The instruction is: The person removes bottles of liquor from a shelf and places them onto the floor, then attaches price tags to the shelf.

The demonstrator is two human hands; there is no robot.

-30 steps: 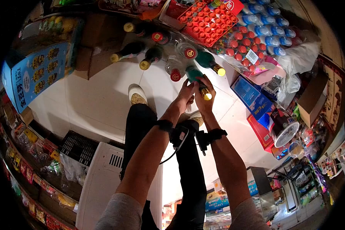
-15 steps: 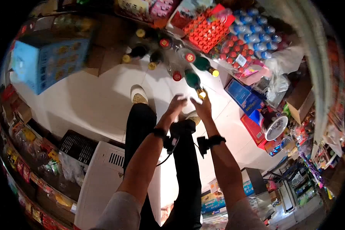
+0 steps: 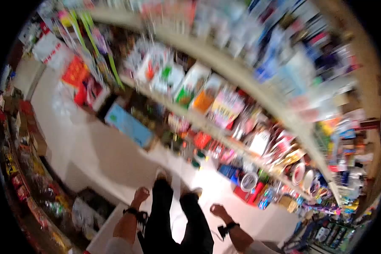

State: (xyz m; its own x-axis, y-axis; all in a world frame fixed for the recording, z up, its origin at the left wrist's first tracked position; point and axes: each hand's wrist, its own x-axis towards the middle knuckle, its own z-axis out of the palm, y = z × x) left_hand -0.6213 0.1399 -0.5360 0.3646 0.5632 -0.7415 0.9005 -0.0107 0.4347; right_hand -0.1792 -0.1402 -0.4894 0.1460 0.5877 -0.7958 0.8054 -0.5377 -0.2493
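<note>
Two bare hands hover apart over the pale floor (image 3: 118, 169), the fingers of both bent inward; blur hides whether any fingertips meet a thumb, so open or closed I cannot tell. The left hand (image 3: 140, 195) is nearest the left shoe (image 3: 161, 174), at its 1 to 2 o'clock, and the right hand (image 3: 218, 210) is nearest the right shoe (image 3: 197, 192), at its 10 o'clock. Dark straps circle both wrists, the right strap (image 3: 227, 228) carrying a small device. Green bottles (image 3: 195, 163) stand on the floor at 11 o'clock from the right hand, well apart from it, with an orange-red tray (image 3: 202, 140) beyond them. At 1 to 2 o'clock from that hand sits a round white-rimmed tub (image 3: 249, 182). A light-blue box (image 3: 129, 126) lies between 11 and 12 o'clock from the left hand; a dark crate (image 3: 98, 200) is at its 9. Farther out, packed shelves (image 3: 190, 114) sweep from 11 round to 4 o'clock, heavily blurred.
</note>
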